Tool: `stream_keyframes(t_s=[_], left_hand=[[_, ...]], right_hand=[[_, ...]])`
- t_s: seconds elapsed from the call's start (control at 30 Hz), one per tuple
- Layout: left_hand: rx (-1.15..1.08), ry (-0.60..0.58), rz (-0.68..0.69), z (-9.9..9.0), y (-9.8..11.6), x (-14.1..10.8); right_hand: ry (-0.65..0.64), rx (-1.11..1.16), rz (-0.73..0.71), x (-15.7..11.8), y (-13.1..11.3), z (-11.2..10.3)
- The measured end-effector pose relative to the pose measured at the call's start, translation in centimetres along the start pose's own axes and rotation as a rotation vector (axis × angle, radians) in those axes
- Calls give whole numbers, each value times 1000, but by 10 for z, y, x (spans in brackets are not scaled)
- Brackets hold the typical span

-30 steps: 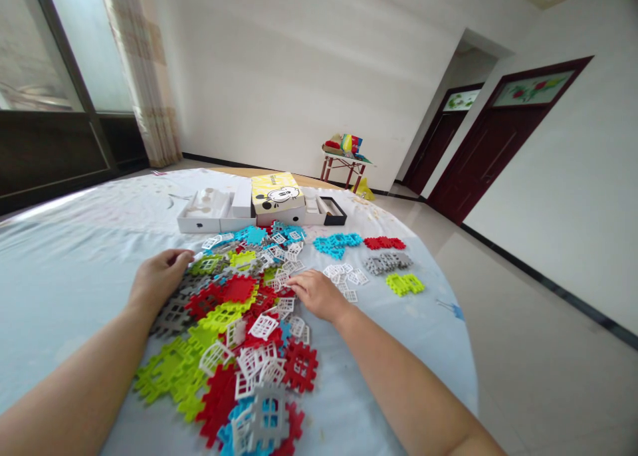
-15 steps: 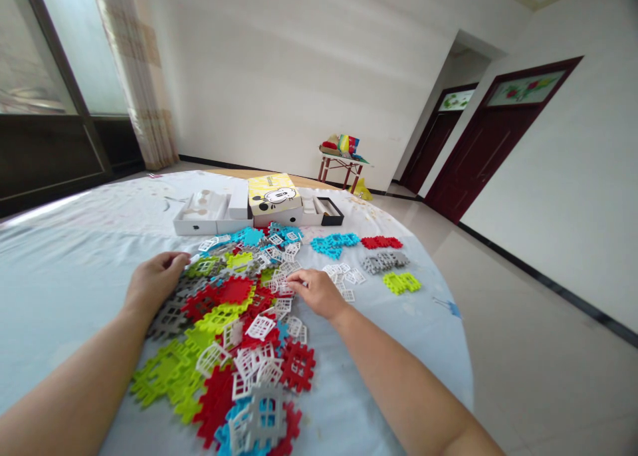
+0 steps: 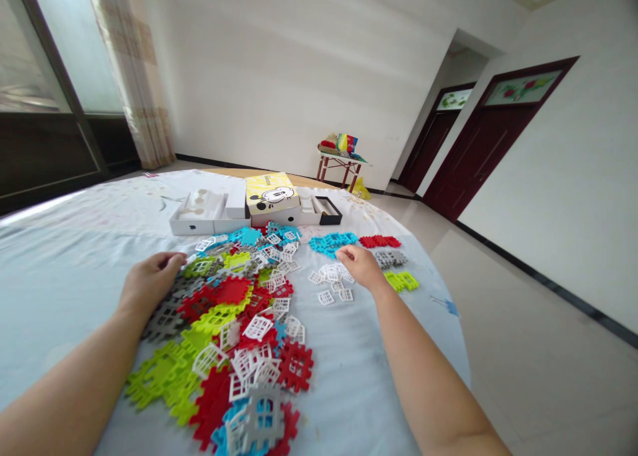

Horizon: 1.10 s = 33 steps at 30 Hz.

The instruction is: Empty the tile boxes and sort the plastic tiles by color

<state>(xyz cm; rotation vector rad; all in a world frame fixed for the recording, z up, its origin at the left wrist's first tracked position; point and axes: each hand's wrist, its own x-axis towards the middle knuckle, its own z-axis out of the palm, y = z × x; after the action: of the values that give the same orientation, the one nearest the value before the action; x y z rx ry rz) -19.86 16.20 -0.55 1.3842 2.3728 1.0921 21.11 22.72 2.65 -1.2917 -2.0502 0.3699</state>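
Note:
My left hand (image 3: 155, 280) is closed at the left edge of a mixed heap of plastic building pieces. A small white window piece (image 3: 190, 258) shows at its fingertips. Notched tiles make up much of the heap, among them a red tile (image 3: 234, 290), a green tile (image 3: 162, 369) and a grey tile (image 3: 264, 413), with white lattice windows (image 3: 259, 328) scattered over them. Off to the right, my right hand (image 3: 363, 266) is pinched closed above a small group of white windows (image 3: 329, 273); whatever its fingers hold is hidden. Blue tiles (image 3: 329, 244) lie just behind it.
Separate groups of red tiles (image 3: 379, 241), grey tiles (image 3: 391, 259) and green tiles (image 3: 403, 281) lie at the right. Behind the heap stand a yellow cartoon box (image 3: 272, 193), a white tray (image 3: 192, 227) and a black-edged box (image 3: 339, 211). A patterned cloth (image 3: 64, 276) covers the round table.
My right hand has moved right, from the heap's white windows to above the separate white group. More of that group's windows are visible. My left hand has stayed nearly in place.

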Motion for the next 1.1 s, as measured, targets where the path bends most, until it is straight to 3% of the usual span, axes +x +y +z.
stream_keyframes(t_s=[0.13, 0.3, 0.57, 0.8, 1.1], left_hand=[[4, -2, -2, 1, -2, 1], [-1, -2, 10, 3, -5, 3], [-50, -6, -4, 2, -4, 2], [-66, -14, -3, 0, -2, 0], [-74, -19, 0, 2, -4, 1]], right_hand=[[20, -12, -20, 1, 2, 5], [-56, 25, -84, -1, -15, 21], [-204, -87, -260, 19, -39, 69], [-199, -78, -305, 46, -52, 106], [-222, -46, -305, 46, -57, 114]])
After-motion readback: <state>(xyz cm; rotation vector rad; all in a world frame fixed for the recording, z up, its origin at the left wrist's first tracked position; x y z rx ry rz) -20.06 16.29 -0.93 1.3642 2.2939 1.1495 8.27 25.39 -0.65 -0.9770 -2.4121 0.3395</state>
